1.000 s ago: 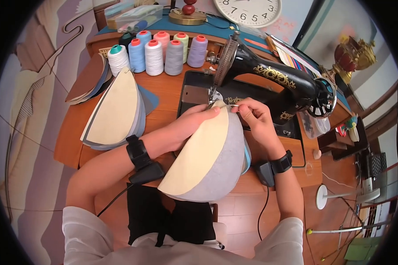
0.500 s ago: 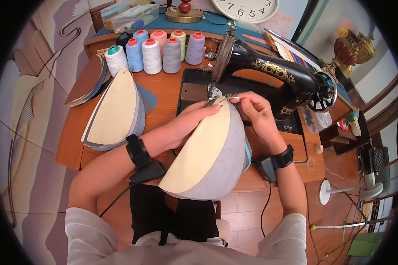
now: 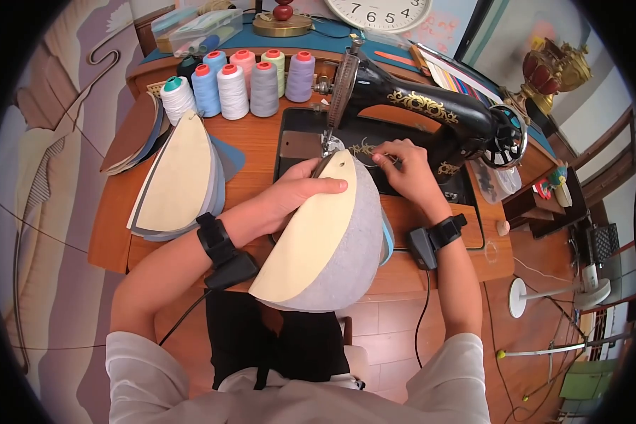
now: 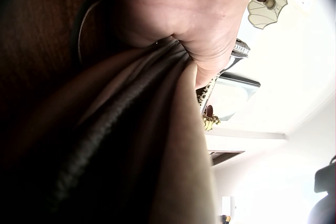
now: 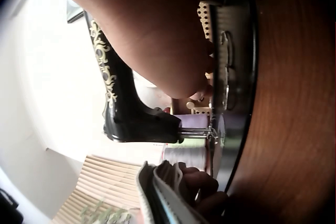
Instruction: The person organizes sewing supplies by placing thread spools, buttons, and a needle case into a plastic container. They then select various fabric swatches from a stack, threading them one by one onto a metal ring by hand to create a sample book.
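Note:
My left hand (image 3: pixel 311 189) grips a stack of petal-shaped fabric pieces (image 3: pixel 311 247) near the narrow top, thumb on the cream front piece. A small bare hole shows at the tip. Grey and blue pieces fan out behind, and the left wrist view shows the layers (image 4: pixel 184 150) bunched under the hand. To the right, apart from the stack, my right hand (image 3: pixel 408 169) has bent fingers low over the black sewing machine (image 3: pixel 417 102) bed. A thin curved line, like a metal ring, shows just below its fingertips; I cannot tell whether they pinch it.
A second petal-shaped stack (image 3: pixel 173 180) lies at the left, beside brown pieces (image 3: pixel 131 134). Several thread cones (image 3: pixel 233 92) stand behind. The machine's needle area is just beyond the held stack's tip. A clear plastic box (image 3: pixel 215 32) sits at the back left.
The ring has come out of the hole at the stack's tip, and my right hand has moved away over the machine bed. My left hand keeps its grip on the stack.

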A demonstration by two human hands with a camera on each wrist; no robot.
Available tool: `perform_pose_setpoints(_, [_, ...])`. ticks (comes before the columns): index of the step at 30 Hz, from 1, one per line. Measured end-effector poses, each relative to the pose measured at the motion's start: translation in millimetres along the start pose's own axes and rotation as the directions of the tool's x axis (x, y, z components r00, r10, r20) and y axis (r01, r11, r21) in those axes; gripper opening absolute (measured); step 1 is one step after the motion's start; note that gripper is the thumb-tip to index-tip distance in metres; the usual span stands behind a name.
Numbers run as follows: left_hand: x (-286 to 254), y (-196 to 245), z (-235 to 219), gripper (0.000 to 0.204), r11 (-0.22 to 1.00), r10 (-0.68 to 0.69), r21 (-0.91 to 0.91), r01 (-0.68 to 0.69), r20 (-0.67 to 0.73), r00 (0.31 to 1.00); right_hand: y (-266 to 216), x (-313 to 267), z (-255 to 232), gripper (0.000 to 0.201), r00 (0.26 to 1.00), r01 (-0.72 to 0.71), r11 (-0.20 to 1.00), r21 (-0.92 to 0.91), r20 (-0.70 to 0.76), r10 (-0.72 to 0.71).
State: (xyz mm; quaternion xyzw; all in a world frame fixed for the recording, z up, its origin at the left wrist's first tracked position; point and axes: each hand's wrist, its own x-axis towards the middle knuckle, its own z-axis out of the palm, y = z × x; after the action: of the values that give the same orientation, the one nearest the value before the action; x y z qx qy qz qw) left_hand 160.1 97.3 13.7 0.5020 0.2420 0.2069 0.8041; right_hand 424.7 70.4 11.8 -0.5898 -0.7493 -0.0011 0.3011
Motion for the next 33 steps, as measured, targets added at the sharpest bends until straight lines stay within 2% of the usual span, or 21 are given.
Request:
perform_pose_setpoints(3, [0, 2, 1, 0.061, 1.000, 0.002, 0.028, -0.002, 0.001, 1.000, -2, -4, 5, 0.005, 0.998, 0.055, 0.997, -0.051, 0.009, -0.055])
perform_pose_setpoints(5, [-2, 4, 2, 0.061, 0.999, -0.003, 0.045, 0.003, -0.009, 1.000, -1, -4, 5, 0.006, 0.999, 0.022, 0.999, -0.035, 0.046, -0.020])
perform_pose_setpoints(7, [-2, 4, 3, 0.061, 0.999, 0.001, 0.046, -0.001, -0.008, 1.000, 3, -4, 8, 0.007, 0.999, 0.036, 0.999, 0.013, -0.018, -0.036])
perform_pose_setpoints(16, [-2, 3, 3, 0.058, 0.999, 0.013, 0.034, -0.013, -0.002, 1.000, 9, 2, 6, 0.011, 0.993, 0.070, 0.985, 0.156, -0.101, -0.055])
perform_pose_setpoints(20, [-1, 1, 1, 0.058, 0.999, 0.014, 0.029, -0.014, 0.001, 1.000, 8, 2, 5, 0.012, 0.988, 0.101, 0.984, 0.149, -0.131, -0.081])
perform_pose_setpoints(22, [-2, 3, 2, 0.059, 0.999, 0.008, 0.034, -0.007, -0.009, 1.000, 9, 2, 7, 0.013, 0.989, 0.062, 0.986, 0.156, -0.139, -0.040])
perform_pose_setpoints(25, [-3, 4, 3, 0.060, 1.000, -0.001, 0.028, 0.001, -0.007, 1.000, 10, 0, 6, 0.014, 0.994, 0.019, 0.992, 0.125, -0.107, -0.006])
perform_pose_setpoints(28, [-2, 3, 1, 0.062, 1.000, 0.008, 0.017, -0.008, -0.004, 1.000, 12, 0, 7, 0.014, 0.997, 0.027, 0.998, 0.052, -0.069, -0.023])
perform_pose_setpoints(33, [-1, 1, 0, 0.064, 1.000, 0.010, 0.017, -0.010, -0.002, 1.000, 7, 0, 3, 0.016, 1.000, 0.024, 0.999, 0.035, -0.021, -0.023])
